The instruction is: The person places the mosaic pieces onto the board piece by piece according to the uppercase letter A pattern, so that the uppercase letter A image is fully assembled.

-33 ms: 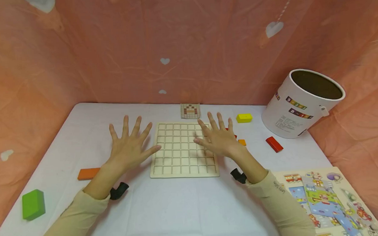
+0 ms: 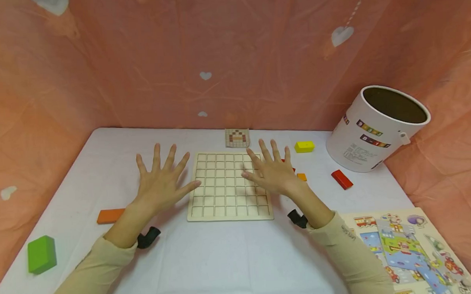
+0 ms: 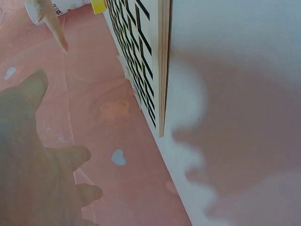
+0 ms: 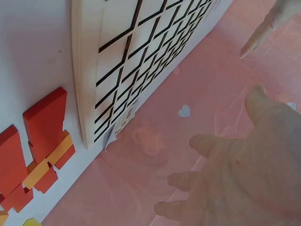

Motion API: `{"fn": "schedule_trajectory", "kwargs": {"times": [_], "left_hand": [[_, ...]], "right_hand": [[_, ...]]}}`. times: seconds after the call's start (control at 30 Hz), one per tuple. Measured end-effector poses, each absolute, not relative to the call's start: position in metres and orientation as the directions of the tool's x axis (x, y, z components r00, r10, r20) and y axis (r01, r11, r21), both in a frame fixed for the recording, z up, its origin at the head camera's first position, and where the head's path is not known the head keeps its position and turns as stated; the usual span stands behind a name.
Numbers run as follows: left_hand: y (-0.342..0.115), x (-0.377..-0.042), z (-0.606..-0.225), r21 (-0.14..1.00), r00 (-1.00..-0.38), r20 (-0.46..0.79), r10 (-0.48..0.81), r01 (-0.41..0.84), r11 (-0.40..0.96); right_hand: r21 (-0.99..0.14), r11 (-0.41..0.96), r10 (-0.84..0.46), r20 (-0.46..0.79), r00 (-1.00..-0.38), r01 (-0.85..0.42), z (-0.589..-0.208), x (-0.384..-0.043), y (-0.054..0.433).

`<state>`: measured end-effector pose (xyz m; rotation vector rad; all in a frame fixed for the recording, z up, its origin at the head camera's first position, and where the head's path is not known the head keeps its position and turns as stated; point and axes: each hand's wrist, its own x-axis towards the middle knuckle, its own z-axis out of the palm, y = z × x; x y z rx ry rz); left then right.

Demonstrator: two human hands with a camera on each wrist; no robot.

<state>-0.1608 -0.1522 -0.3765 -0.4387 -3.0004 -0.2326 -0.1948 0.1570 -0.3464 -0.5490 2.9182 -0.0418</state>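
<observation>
Dial centred on the board, and I start near eight o'clock: a green block [image 2: 42, 254], then an orange block [image 2: 110, 216] closer in, partly hidden by my wrist. At nine, here's my left hand [image 2: 159, 182], fingers spread wide, holding nothing. Dead centre lies the grid board [image 2: 219, 181], flat on the white table [image 2: 224, 260]. It looks like bare wood, so I'd expect it light, stiff and not slippery. I'd pinch its layered edge [image 3: 163, 70] at nine and three (those thin grid ribs look likeliest to chip). Over the side between two and three hangs my right hand [image 2: 273, 175], fingers splayed, empty too. Beyond it, red blocks [image 4: 47, 125], hard-looking, best pinched by their long sides; a yellow block [image 2: 304, 147] sits nearer two.
</observation>
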Motion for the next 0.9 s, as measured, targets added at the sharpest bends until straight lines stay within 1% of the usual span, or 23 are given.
{"fn": "schedule_trajectory", "kwargs": {"times": [0.1,0.17,0.27,0.33,0.4,0.5,0.63,0.9], "left_hand": [[-0.151,-0.162,-0.376,0.148,-0.952,0.112,0.285,0.3,0.942],[-0.151,-0.164,-0.377,0.182,-0.946,0.101,0.307,0.321,0.929],[-0.152,-0.17,-0.382,0.292,-0.918,0.088,0.386,0.394,0.871],[-0.153,-0.175,-0.387,0.383,-0.891,0.079,0.447,0.442,0.811],[-0.155,-0.179,-0.394,0.462,-0.862,0.08,0.501,0.478,0.747],[-0.157,-0.184,-0.402,0.546,-0.839,0.075,0.539,0.487,0.682],[-0.16,-0.186,-0.41,0.606,-0.824,0.093,0.559,0.493,0.624],[-0.163,-0.184,-0.421,0.637,-0.807,0.14,0.574,0.517,0.571]], "right_hand": [[-0.083,0.932,-0.363,-0.171,-0.916,-0.353,-0.345,-0.195,0.162],[-0.142,0.926,-0.371,-0.166,-0.914,-0.35,-0.342,-0.199,0.171],[-0.316,0.884,-0.4,-0.127,-0.908,-0.345,-0.341,-0.214,0.194],[-0.454,0.826,-0.419,-0.097,-0.903,-0.334,-0.342,-0.228,0.212],[-0.565,0.762,-0.436,-0.086,-0.896,-0.317,-0.347,-0.243,0.228],[-0.667,0.695,-0.448,-0.109,-0.888,-0.269,-0.356,-0.259,0.244],[-0.718,0.661,-0.443,-0.142,-0.885,-0.216,-0.369,-0.27,0.25],[-0.707,0.693,-0.399,-0.21,-0.892,-0.143,-0.381,-0.278,0.247]]}}
